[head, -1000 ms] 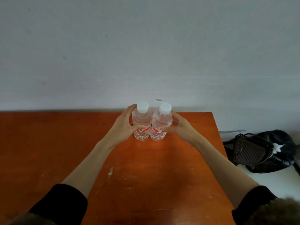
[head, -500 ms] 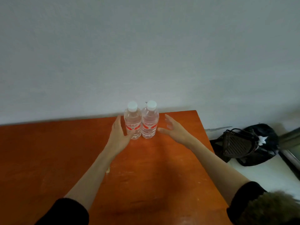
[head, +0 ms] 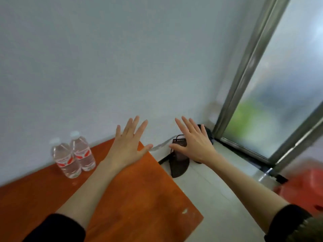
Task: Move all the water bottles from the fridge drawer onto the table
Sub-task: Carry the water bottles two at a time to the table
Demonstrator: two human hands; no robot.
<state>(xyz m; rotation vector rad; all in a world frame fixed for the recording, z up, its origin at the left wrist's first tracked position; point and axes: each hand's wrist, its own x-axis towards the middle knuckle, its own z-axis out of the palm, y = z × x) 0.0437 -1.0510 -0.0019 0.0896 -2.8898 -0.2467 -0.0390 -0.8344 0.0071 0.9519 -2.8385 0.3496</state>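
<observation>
Both hands are spread wide and hold nothing. The left hand (head: 128, 147) hangs palm-down over the far right corner of the desk (head: 139, 198), its fingers (head: 134, 126) fanned apart and pointing toward the wall (head: 122, 58), thumb stretched out to the right past the desk's edge. It does not clearly touch the wood; whether it hovers or grazes the surface cannot be told. The right hand (head: 194, 144) is out beyond the desk, over the floor (head: 209, 189), also flat and fully splayed, thumb reaching left toward the other hand. The two thumbs come near each other but stay apart. Dark sleeves are pushed up on both forearms, showing at the bottom edge of the view.

Two water bottles (head: 74, 156) stand upright on the desk, against the wall, touching side by side, well to the left of the left hand. Each is clear, with a white cap and a red-and-white label around the middle. Neither hand is in contact with them.

Behind the right hand, on the floor by the wall, lies a dark bag (head: 179, 163), partly hidden by the hand. To the right a metal-framed window (head: 279, 84) rises from the floor, its glass blurred. A red object (head: 304, 186) sits at the lower right, too blurred to identify.
</observation>
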